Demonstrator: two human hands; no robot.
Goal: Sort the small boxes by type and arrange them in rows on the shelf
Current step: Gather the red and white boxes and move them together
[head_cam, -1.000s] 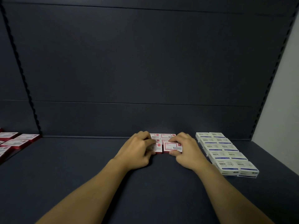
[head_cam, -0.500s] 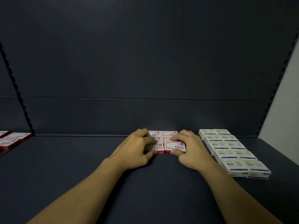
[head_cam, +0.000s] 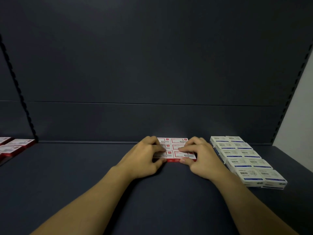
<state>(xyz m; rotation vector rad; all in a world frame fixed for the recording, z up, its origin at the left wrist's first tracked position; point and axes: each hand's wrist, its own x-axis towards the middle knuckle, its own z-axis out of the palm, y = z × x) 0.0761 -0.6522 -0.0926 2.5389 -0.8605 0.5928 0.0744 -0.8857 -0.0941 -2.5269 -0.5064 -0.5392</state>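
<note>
Both hands grip flat red-edged boxes (head_cam: 174,150): left hand (head_cam: 145,158) curled, right hand (head_cam: 201,156) pinching. Blocky white boxes (head_cam: 243,160) sit right on the matte shelf (head_cam: 84,175).

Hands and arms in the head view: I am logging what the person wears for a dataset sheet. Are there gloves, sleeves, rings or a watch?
None show. The left hand and the right hand are bare, with no gloves and no visible rings. Both forearms are bare from wrist to the bottom edge of the picture, with no sleeve, watch or band in view. Anything worn above that is out of frame.
</note>
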